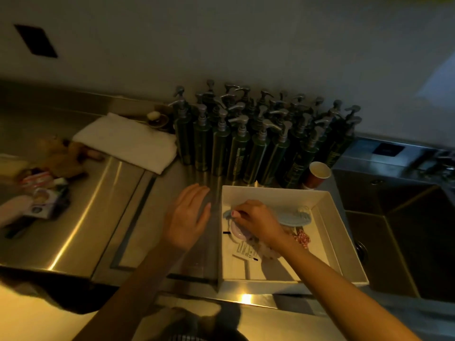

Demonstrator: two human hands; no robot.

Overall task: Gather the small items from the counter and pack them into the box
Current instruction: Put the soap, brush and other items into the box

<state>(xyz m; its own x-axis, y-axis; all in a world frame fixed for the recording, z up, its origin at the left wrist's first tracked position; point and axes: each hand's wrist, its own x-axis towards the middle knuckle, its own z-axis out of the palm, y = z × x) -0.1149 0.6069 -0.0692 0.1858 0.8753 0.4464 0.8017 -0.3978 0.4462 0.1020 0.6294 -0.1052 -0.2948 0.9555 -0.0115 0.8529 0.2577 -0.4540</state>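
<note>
A white box [330, 212] stands on the steel counter, right of centre. Inside lie a pale blue comb [294, 216], a lilac round item [240, 232], a red patterned piece [302, 238], a card of hair pins [246, 253] and a small black clip [226, 233]. My right hand [256, 220] reaches into the box, fingertips pinched at the comb's left end. My left hand [188, 215] hovers flat over the counter just left of the box, fingers spread, holding nothing. More small items [41, 193] lie in a blurred pile at the far left.
Several dark green pump bottles [258, 139] crowd the back behind the box. A paper cup [317, 174] stands beside them. A folded white towel [128, 141] and a soap dish [157, 119] lie back left. A sink [403, 237] opens right of the box.
</note>
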